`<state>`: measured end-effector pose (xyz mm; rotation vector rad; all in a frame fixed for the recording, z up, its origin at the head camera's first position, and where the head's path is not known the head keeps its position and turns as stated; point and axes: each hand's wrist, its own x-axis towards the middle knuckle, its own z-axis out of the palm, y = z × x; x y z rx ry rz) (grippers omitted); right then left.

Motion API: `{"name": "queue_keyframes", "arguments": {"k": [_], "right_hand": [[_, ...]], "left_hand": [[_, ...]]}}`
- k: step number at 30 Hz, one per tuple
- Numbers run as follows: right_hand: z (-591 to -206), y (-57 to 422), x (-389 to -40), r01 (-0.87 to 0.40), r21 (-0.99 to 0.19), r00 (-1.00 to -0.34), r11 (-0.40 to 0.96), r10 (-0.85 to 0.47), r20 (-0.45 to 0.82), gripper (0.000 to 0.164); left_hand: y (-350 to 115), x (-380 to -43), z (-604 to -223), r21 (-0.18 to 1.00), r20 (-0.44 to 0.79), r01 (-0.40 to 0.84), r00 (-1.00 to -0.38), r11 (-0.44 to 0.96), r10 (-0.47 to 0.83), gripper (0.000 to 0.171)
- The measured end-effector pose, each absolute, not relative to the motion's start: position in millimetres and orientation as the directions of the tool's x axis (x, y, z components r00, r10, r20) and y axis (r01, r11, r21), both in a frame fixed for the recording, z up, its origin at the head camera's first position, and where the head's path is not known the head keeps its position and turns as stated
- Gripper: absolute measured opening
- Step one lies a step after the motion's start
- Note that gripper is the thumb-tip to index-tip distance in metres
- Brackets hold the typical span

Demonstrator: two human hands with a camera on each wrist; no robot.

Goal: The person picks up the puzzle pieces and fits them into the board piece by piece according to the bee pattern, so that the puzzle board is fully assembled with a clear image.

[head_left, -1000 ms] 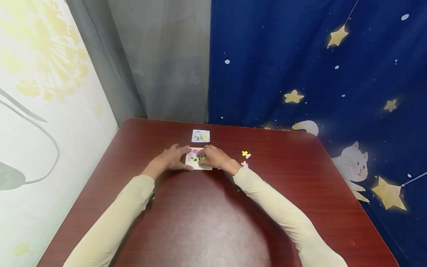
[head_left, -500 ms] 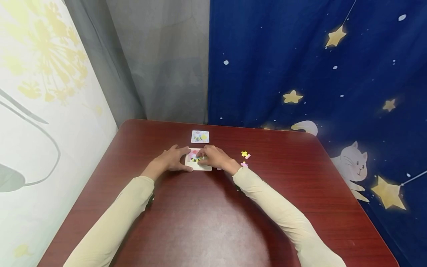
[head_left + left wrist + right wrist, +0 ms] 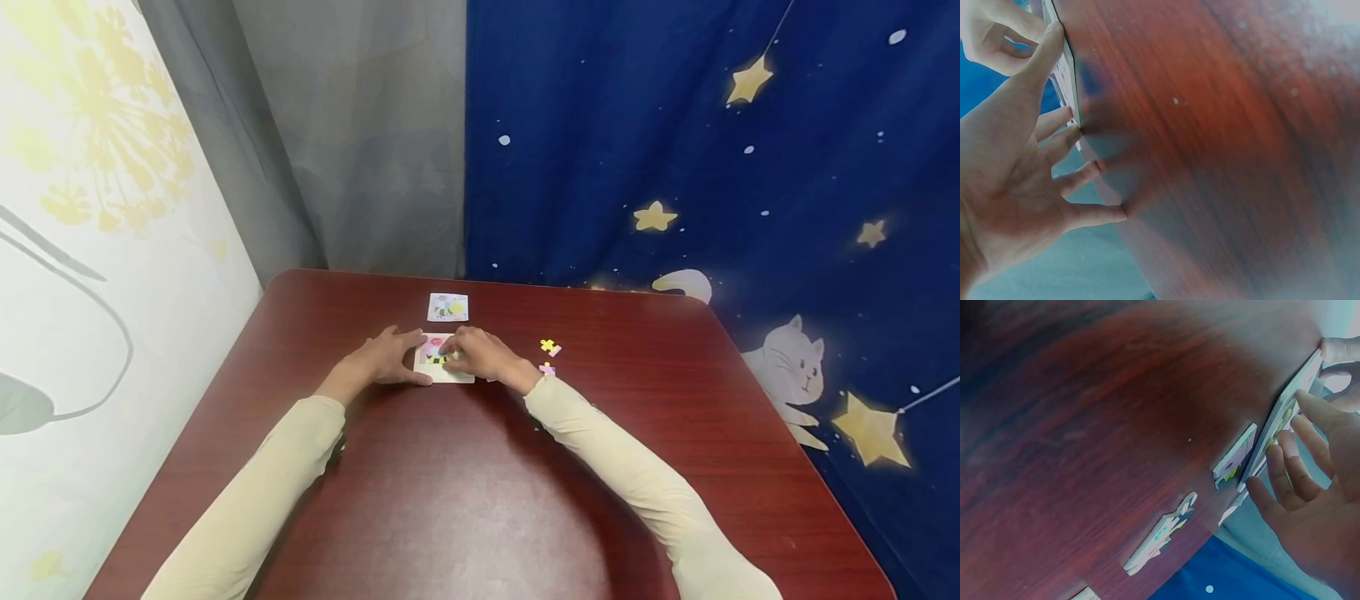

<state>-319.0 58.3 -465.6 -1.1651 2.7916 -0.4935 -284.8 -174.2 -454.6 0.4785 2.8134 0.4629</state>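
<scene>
A white-bordered puzzle tray (image 3: pixel 453 377), partly filled with a bee picture, lies on the table between both hands. My left hand (image 3: pixel 384 355) holds the tray's left end, thumb at the near edge and index finger at the far edge. In the left wrist view, the other fingers (image 3: pixel 1094 214) spread down to the tabletop. My right hand (image 3: pixel 483 351) reaches over the tray from the right, thumb and index finger pinching a puzzle piece on the bee picture. That piece is mostly hidden by the fingers. In the right wrist view, the right fingertips meet the tray (image 3: pixel 1280 419).
A printed bee card (image 3: pixel 447 307) lies behind the tray. To the right are a yellow puzzle piece (image 3: pixel 551 346) and a purple one (image 3: pixel 547 368). Another loose piece (image 3: pixel 1235 456) lies close beside the tray. Curtains stand behind the reddish-brown table (image 3: pixel 442 500).
The head view shifts slightly. Both hands keep nearly the same place at the tray, with only slight finger movement by the right hand; the loose pieces stay put.
</scene>
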Motion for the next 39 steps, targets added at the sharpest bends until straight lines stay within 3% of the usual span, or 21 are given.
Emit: {"name": "queue_keyframes", "arguments": {"k": [10,39], "right_hand": [[-462.4,68.4,-321.7,-0.689,-0.356,-0.7,0.632,-0.707,0.101,0.028],[-451.1,153.1,-334.2,-0.578,-0.388,-0.801,0.718,-0.591,0.1,0.032]], "left_hand": [[-174.3,-283.7,-454.1,0.349,-0.189,0.283,-0.912,0.893,0.363,0.101],[-173.5,-280.0,-451.7,0.356,-0.187,0.257,-0.922,0.898,0.338,0.102]]}}
